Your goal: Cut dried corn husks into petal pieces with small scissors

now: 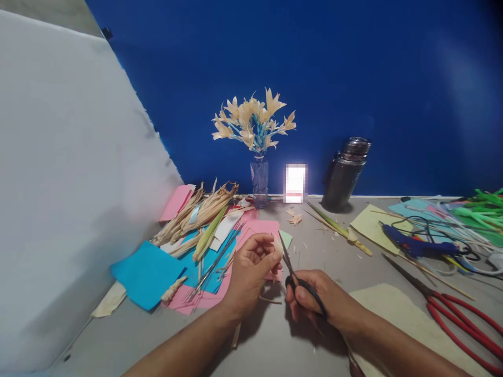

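My left hand (pixel 249 269) pinches a small pale piece of corn husk (pixel 278 245) between thumb and fingers above the table. My right hand (pixel 318 296) grips black-handled scissors (pixel 290 266), with fingers through the loops and blades pointing up beside the husk piece. Whether the blades touch it, I cannot tell. Beyond my hands, a clear bottle (pixel 260 183) holds a bunch of cream husk flowers (pixel 251 118) on blue stems. A few small cut husk pieces (pixel 294 217) lie on the table in front of it.
Dried corn husks (pixel 196 212), blue paper (pixel 147 275) and pink paper (pixel 261 228) are piled at left. A dark flask (pixel 346 175) stands against the blue wall. On the right lie a blue glue gun (pixel 416 242) with its cable, red-handled scissors (pixel 451 309) and green pipe cleaners (pixel 479 212).
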A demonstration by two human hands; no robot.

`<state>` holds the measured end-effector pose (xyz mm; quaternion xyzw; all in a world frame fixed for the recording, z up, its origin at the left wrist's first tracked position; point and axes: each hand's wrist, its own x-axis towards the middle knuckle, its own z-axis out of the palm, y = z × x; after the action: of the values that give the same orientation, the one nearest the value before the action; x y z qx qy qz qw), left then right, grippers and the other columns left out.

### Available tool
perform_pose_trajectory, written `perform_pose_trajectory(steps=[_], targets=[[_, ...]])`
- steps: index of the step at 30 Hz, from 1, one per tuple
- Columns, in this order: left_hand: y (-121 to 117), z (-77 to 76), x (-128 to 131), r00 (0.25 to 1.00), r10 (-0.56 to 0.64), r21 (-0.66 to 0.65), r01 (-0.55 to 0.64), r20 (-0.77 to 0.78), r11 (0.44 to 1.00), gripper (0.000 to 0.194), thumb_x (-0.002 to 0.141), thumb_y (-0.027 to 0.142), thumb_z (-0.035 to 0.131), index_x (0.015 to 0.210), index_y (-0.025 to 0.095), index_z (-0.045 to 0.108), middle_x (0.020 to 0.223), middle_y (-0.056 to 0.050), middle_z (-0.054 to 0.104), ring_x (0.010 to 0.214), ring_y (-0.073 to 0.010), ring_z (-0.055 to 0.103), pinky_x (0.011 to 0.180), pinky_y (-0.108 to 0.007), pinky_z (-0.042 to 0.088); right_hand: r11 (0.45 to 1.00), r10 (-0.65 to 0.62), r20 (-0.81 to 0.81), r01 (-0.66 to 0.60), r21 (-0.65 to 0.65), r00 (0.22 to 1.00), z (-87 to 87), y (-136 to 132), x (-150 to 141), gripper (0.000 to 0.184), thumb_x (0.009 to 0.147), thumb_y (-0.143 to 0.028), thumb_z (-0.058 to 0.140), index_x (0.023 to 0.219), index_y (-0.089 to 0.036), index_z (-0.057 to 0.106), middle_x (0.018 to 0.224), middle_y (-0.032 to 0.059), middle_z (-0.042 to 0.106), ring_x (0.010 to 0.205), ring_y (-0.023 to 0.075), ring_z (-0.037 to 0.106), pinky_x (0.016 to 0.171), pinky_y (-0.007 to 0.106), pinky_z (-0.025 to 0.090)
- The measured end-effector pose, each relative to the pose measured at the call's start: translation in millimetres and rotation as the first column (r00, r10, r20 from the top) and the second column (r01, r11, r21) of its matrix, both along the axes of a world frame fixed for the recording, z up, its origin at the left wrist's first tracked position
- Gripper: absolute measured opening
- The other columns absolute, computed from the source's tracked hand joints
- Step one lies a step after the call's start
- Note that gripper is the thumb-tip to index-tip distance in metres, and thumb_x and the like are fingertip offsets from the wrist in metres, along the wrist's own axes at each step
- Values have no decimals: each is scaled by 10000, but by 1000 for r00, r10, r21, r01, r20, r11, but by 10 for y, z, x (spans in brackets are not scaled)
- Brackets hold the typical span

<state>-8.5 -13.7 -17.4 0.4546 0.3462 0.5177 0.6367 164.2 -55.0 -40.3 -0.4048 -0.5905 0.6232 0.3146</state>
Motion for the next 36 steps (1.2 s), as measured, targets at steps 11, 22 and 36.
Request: perform_pose_trajectory(steps=[11,22,36], targets=[[-46,21,0,997,-22,-17,21,-74,1000,282,745,304,789,879,192,568,718,34,599,601,-113,612,574,-239,499,1000,-7,-2,7,30,1000,15,-17,0,652,744,-794,585,722,-143,606,593,4,574,478,80,398,445,209,272],[-67,31,10,997,-20,-4,20,-73,1000,218,745,244,780,825,170,592,665,31,609,592,-101,602,596,-222,463,999,-12,-29,13,45,1000,-18,-22,0,658,762,-791,576,718,-136,617,599,20,591,505,94,430,479,223,290],[-57,-11,1,998,-38,-6,37,-51,999,204,762,243,771,837,173,595,679,35,609,602,-98,604,603,-221,465,997,-48,-17,49,53,999,-39,-17,6,677,732,-829,565,598,-165,545,499,-25,484,444,76,348,444,238,221]])
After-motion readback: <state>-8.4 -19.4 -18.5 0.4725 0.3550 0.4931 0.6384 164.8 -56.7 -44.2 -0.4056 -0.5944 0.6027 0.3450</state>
